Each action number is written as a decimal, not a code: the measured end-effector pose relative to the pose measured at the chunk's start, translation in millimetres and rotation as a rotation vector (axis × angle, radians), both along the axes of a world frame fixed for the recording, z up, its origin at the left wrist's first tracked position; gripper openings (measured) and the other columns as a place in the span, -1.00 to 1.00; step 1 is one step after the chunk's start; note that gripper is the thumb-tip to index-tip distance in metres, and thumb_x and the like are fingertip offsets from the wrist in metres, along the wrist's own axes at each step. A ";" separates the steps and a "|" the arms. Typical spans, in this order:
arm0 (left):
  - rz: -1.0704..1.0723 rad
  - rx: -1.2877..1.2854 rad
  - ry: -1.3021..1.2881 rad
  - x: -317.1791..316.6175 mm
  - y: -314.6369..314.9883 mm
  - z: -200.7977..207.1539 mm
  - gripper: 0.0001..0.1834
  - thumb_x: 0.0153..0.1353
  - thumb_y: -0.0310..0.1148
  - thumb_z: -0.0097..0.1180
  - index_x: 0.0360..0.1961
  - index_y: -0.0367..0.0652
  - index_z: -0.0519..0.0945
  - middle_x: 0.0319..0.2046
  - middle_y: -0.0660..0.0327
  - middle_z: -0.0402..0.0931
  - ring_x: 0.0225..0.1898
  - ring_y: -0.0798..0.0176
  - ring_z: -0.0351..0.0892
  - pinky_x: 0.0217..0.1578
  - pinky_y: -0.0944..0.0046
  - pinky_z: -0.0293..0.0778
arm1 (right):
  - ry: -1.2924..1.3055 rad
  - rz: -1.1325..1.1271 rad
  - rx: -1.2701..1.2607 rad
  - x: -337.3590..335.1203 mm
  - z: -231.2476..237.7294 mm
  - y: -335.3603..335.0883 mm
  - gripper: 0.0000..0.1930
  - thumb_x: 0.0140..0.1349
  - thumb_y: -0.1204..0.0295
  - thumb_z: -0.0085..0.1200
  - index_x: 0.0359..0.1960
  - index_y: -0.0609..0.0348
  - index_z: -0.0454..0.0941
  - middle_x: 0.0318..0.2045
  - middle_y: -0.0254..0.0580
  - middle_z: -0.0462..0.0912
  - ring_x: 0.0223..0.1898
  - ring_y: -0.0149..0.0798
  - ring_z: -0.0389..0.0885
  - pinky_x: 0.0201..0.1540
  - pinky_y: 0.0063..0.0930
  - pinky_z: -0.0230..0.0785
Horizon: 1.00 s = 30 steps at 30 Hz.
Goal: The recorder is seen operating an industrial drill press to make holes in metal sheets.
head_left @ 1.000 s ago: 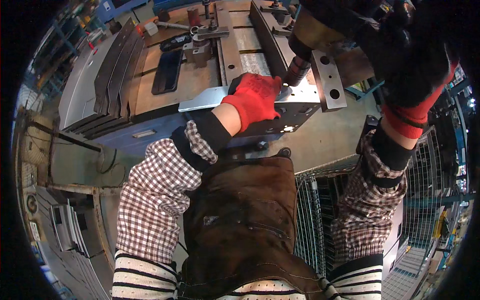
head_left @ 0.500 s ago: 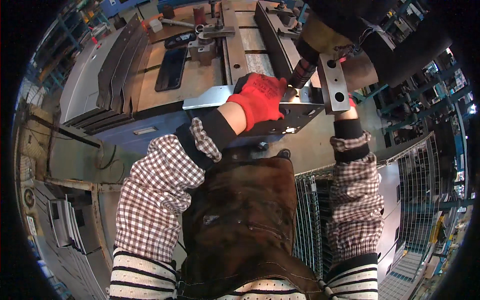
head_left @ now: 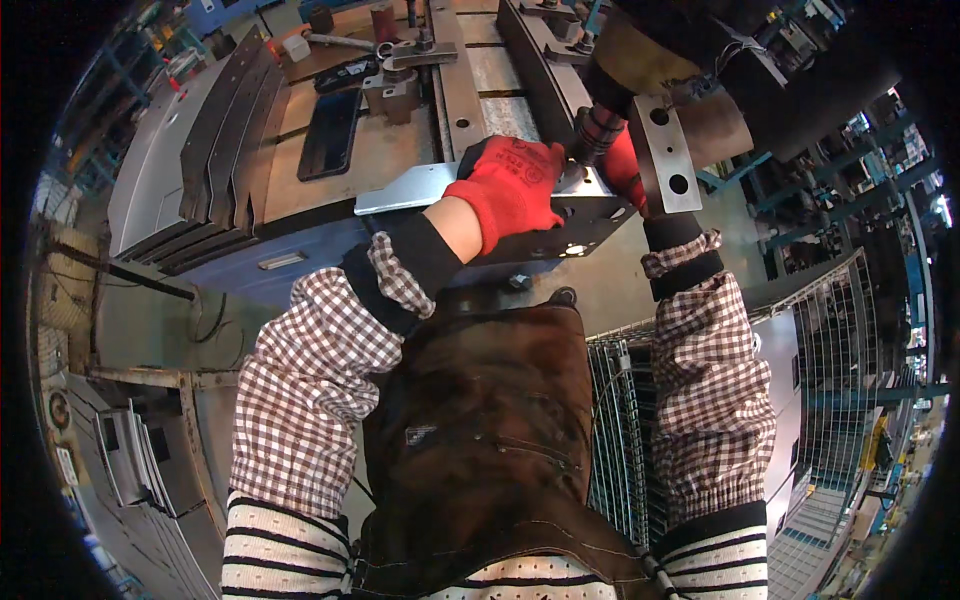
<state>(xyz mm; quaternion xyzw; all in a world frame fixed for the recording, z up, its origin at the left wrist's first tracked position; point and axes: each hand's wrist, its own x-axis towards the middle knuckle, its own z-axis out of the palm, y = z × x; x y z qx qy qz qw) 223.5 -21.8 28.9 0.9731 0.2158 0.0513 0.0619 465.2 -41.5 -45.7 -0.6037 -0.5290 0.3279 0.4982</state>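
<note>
My left hand (head_left: 508, 188), in a red glove, is closed over the top edge of a bent sheet-metal part (head_left: 590, 228) with holes in its dark front face. A pale flat flange (head_left: 405, 188) sticks out left of that hand. Just right of my fingers, a machine spindle (head_left: 601, 132) points down at the part's top. My right hand (head_left: 622, 168), also red-gloved, is behind the spindle and beside a steel bar with two large holes (head_left: 672, 155). The bar covers much of it, and its fingers are hidden.
On the worktable at left lie a black phone (head_left: 329, 135), a clamp block (head_left: 392, 92) and a wrench (head_left: 340, 41). Stacked sheet-metal panels (head_left: 215, 150) stand at the table's left end. A wire-mesh cart (head_left: 830, 350) is at lower right.
My right hand has moved left, so its red glove now shows between the spindle and the steel bar. My left hand stays on the sheet-metal part. The whole view has shifted slightly.
</note>
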 end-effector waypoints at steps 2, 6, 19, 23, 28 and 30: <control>-0.003 -0.001 -0.003 0.2 0.2 -0.2 -0.22 -0.13 0.08 0.27 0.01 -0.25 0.38 -0.24 -0.03 0.56 -0.17 -0.07 0.57 -0.17 0.05 0.45 | -0.065 -0.007 -0.018 9.0 -5.3 4.3 -0.82 0.38 0.29 -0.21 -0.08 0.02 0.35 -0.34 -0.39 0.46 -0.37 -0.47 0.43 -0.36 -0.57 0.33; 0.002 0.002 -0.014 -0.8 -1.2 -0.4 -0.21 -0.12 0.07 0.27 0.03 -0.26 0.36 -0.24 -0.03 0.56 -0.17 -0.06 0.57 -0.17 0.06 0.45 | -0.173 -0.019 -0.077 21.7 -15.6 10.7 -0.76 0.38 0.25 -0.18 -0.02 0.02 0.40 -0.34 -0.40 0.51 -0.40 -0.50 0.46 -0.40 -0.58 0.36; 0.012 0.000 0.010 -3.0 -0.9 -0.9 -0.20 -0.11 0.07 0.26 0.05 -0.29 0.35 -0.23 -0.04 0.57 -0.16 -0.06 0.57 -0.16 0.06 0.46 | 0.212 0.204 0.194 5.2 -15.9 6.6 -0.75 0.38 0.21 -0.16 -0.06 0.01 0.44 -0.36 -0.42 0.53 -0.42 -0.52 0.47 -0.44 -0.62 0.35; -0.005 0.033 -0.002 1.0 -1.1 -4.2 -0.19 -0.10 0.08 0.24 0.07 -0.29 0.34 -0.24 -0.03 0.57 -0.17 -0.06 0.57 -0.16 0.07 0.46 | -0.130 0.122 0.232 31.8 -26.5 19.2 -0.87 0.38 0.35 -0.25 -0.15 0.08 0.28 -0.19 -0.35 0.45 -0.15 -0.43 0.46 -0.10 -0.56 0.38; 0.014 0.030 0.020 0.0 -0.3 -3.9 -0.17 -0.11 0.09 0.25 0.07 -0.29 0.34 -0.23 -0.02 0.56 -0.17 -0.04 0.57 -0.17 0.07 0.46 | -0.308 0.081 0.178 32.2 -27.9 21.9 -0.86 0.37 0.35 -0.21 -0.14 0.09 0.30 -0.18 -0.31 0.45 -0.13 -0.41 0.45 -0.07 -0.52 0.37; 0.015 0.045 0.007 -0.3 -0.9 -5.4 -0.17 -0.11 0.10 0.25 0.07 -0.28 0.35 -0.23 -0.02 0.56 -0.17 -0.04 0.57 -0.17 0.08 0.46 | -0.646 0.022 0.204 36.6 -32.0 21.4 -0.84 0.35 0.35 -0.17 -0.11 0.10 0.32 -0.16 -0.28 0.46 -0.10 -0.37 0.45 -0.03 -0.48 0.36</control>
